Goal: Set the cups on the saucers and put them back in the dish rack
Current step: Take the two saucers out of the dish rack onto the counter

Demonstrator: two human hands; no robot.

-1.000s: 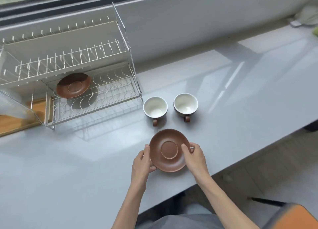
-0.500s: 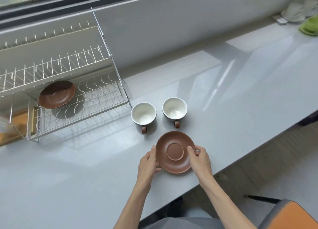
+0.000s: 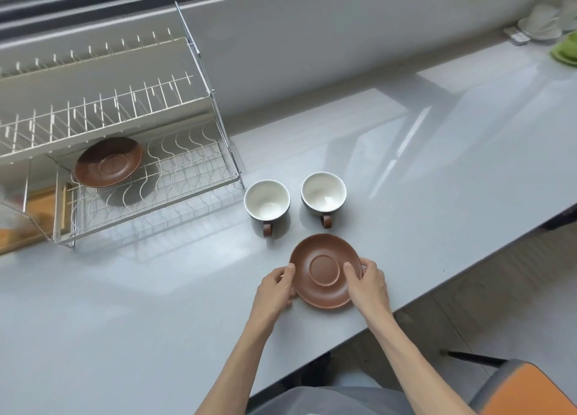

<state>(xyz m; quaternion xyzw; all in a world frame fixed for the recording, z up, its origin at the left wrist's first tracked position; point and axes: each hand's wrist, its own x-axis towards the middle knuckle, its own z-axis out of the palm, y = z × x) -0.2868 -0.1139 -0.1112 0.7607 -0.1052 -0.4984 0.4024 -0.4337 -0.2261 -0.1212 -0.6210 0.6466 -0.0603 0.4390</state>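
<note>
A brown saucer (image 3: pixel 324 271) lies near the front edge of the grey counter (image 3: pixel 156 305). My left hand (image 3: pixel 274 289) grips its left rim and my right hand (image 3: pixel 368 285) grips its right rim. Just behind it stand two empty cups, white inside with brown handles pointing toward me: the left cup (image 3: pixel 267 199) and the right cup (image 3: pixel 323 195). A second brown saucer (image 3: pixel 107 162) leans on the lower shelf of the white wire dish rack (image 3: pixel 156 177) at the left.
A wooden board (image 3: pixel 34 218) sits under the rack's left end. White crockery (image 3: pixel 543 24) and a green dish (image 3: pixel 565 51) stand at the far right of the counter. An orange chair (image 3: pixel 524 389) is below the counter edge.
Both hands kept hold of the saucer and shifted it slightly right, in front of the right cup. The view also swung, moving the rack sideways in frame.
</note>
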